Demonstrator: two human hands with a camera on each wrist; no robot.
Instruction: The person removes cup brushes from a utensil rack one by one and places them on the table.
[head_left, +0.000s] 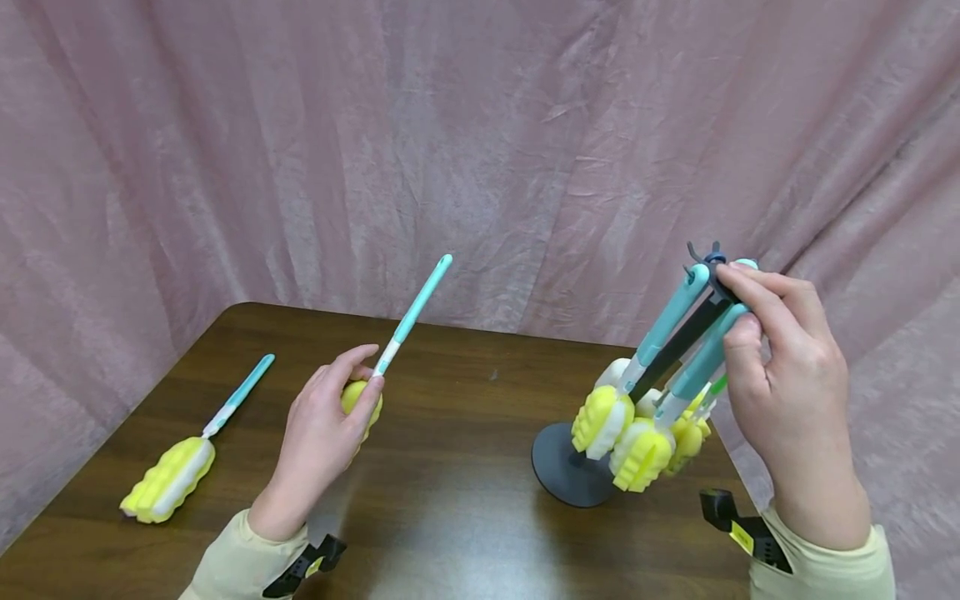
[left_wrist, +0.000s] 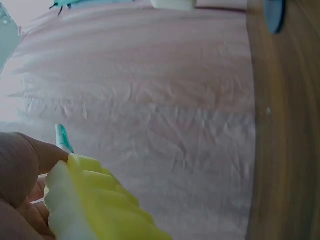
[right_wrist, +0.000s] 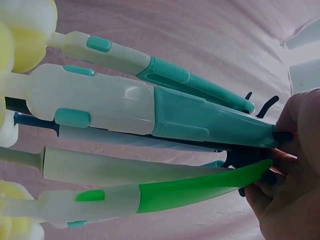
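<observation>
My left hand (head_left: 322, 429) holds a sponge bottle brush (head_left: 412, 312) near its neck. The yellow sponge is mostly hidden behind the hand, and the turquoise and white handle points up and away. In the left wrist view its yellow and white sponge (left_wrist: 107, 205) fills the lower left. At the right, my right hand (head_left: 795, 375) pinches the dark top of a hook stand (head_left: 675, 348). Several brushes hang there by their handle ends, sponges downward, including a turquoise-handled one (right_wrist: 182, 110) and a green-handled one (right_wrist: 200, 187). The stand's post slants in the head view.
Another yellow and white sponge brush (head_left: 168, 483) lies at the left of the brown wooden table (head_left: 450, 500). The stand's round dark base (head_left: 562, 471) is on the table near the right edge. A pink curtain (head_left: 465, 150) hangs behind the table.
</observation>
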